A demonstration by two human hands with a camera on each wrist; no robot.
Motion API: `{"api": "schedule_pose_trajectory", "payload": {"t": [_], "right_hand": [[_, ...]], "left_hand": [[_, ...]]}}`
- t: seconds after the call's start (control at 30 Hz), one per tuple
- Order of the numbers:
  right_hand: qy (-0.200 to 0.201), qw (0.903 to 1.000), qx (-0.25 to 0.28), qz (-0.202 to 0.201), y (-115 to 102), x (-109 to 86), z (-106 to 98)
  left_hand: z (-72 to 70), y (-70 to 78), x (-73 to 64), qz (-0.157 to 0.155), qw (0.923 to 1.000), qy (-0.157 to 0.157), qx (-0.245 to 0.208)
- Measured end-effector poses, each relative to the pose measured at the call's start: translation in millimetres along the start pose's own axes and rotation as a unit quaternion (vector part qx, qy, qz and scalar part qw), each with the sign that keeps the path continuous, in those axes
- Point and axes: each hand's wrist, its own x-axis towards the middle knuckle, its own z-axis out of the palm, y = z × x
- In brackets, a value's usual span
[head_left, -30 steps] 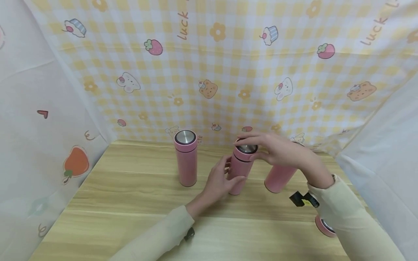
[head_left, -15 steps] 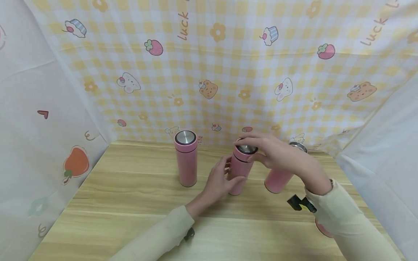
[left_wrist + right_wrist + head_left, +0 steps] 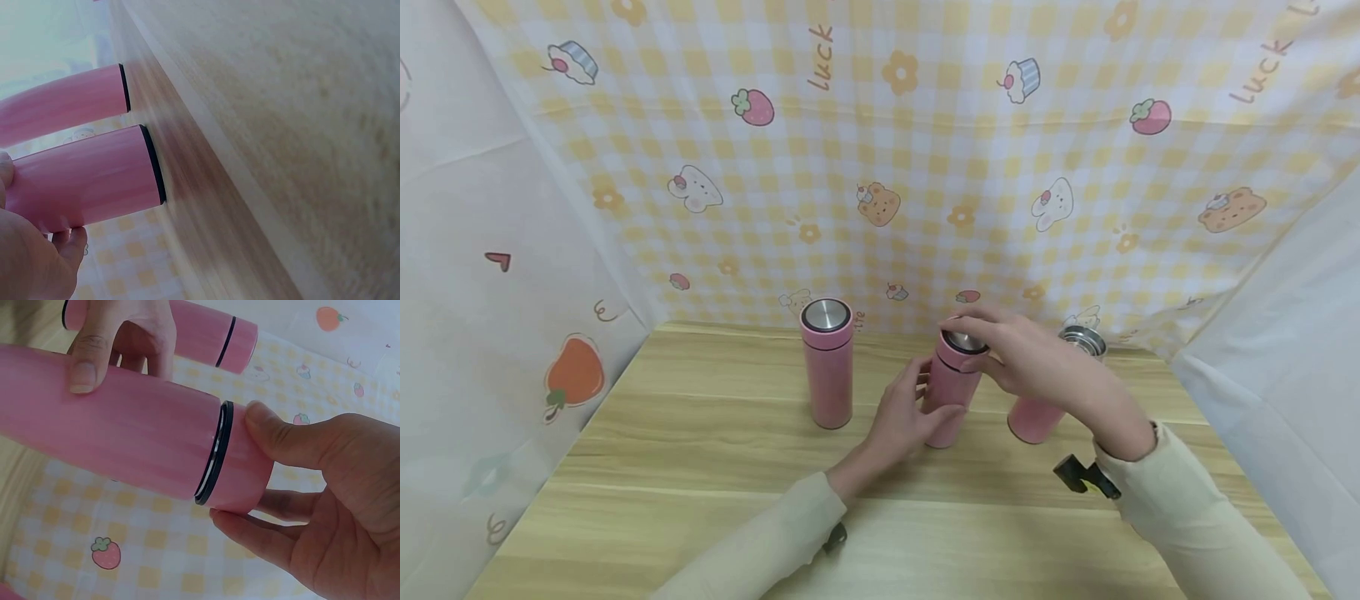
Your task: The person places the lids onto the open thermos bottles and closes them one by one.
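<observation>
In the head view a pink thermos flask point(image 3: 950, 392) stands upright in the middle of the table. My left hand point(image 3: 898, 417) grips its lower body, thumb at the front. From above, my right hand point(image 3: 1041, 358) holds the flask's pink lid point(image 3: 244, 459) with its steel top, fingers and thumb round the rim. Between lid and body the right wrist view shows a black ring and a thin silvery gap. The left wrist view shows the flask's dark-edged base point(image 3: 153, 164) close to the table.
A lidded pink flask point(image 3: 830, 379) stands to the left. Right of my hands, partly behind the right one, is a flask point(image 3: 1036, 419) with an uncovered steel mouth. A yellow checked cloth point(image 3: 880, 167) hangs behind the wooden table point(image 3: 700, 467).
My right hand has turned on the lid, its wrist and forearm moving left and down. The right flask's mouth shows more; the sleeve now hides a loose pink lid. The left hand stays put.
</observation>
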Motion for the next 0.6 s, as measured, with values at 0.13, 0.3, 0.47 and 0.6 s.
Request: {"api": "schedule_pose_trajectory", "payload": {"t": [0.13, 0.3, 0.47, 0.6], "right_hand": [[0.013, 0.9999, -0.009, 0.001, -1, 0.2, 2], [0.016, 0.9996, -0.022, 0.004, 1, 0.8, 2], [-0.001, 0.9999, -0.010, 0.006, 7, 1.4, -1], [-0.039, 0.9984, 0.038, -0.013, 13, 1.9, -8]], "left_hand": [[0.2, -0.9, 0.2, 0.001, 1.0000, 0.000, 0.000], [0.5, -1.8, 0.0, -0.001, 1.0000, -0.001, 0.001], [0.4, -1.3, -0.2, 0.000, 1.0000, -0.003, 0.002], [-0.3, 0.7, -0.4, -0.002, 1.0000, -0.005, 0.003]]}}
